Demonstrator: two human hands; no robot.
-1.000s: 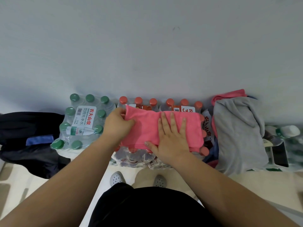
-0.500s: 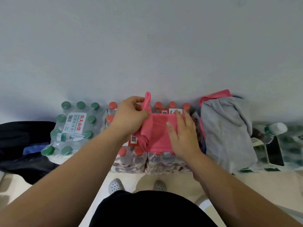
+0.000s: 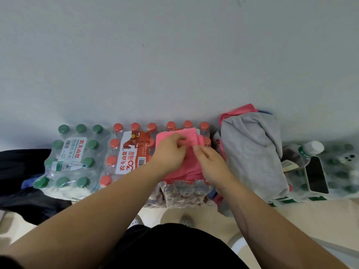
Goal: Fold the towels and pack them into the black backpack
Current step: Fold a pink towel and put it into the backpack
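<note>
Head view: looking down at packs of bottled water along a wall.
Pink towel (image 3: 191, 135): folded small, lying on the right red-capped pack (image 3: 186, 193), in the middle of the row.
Left hand (image 3: 171, 152): fingers curled, pinching the towel's far left part.
Right hand (image 3: 210, 164): fingers curled, gripping the towel's right edge, just beside the left hand.
Grey towel (image 3: 252, 152): draped to the right of the pink one, with another pink cloth (image 3: 237, 110) showing under its far end.
Backpack (image 3: 21, 164): black, at the far left, beside the green-capped pack (image 3: 73, 158).
Phone (image 3: 316, 175): at the right, near a white-capped bottle (image 3: 308, 150).
</note>
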